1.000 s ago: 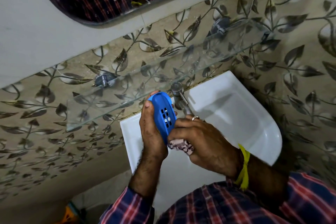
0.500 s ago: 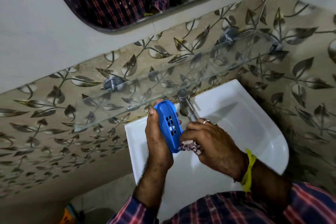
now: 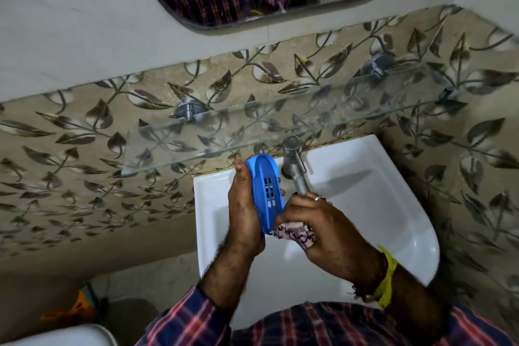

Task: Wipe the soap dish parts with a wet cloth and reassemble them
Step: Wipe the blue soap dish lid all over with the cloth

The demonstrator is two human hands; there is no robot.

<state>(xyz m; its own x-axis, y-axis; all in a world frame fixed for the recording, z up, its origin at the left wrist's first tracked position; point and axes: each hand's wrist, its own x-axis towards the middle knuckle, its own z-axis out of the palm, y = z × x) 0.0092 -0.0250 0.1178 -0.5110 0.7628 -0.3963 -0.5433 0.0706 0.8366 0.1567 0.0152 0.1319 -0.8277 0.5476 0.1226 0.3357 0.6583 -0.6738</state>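
While the left hand [image 3: 243, 212] grips the blue soap dish part [image 3: 266, 192] upright on edge over the white sink [image 3: 365, 177], fingers wrapped behind it, the right hand [image 3: 325, 233] is curled tight round a patterned cloth [image 3: 295, 233], pressing it vs the part's near end. Tap [image 3: 295, 166] sits just right of it, glass shelf [image 3: 252, 132] above.

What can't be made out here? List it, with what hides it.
- Head view: most of the cloth is buried in the right hand.
- Head view: the blue soap dish part's far side is covered by the left hand.
- Head view: the tap spout's tip is behind the right hand; running water cannot be told.
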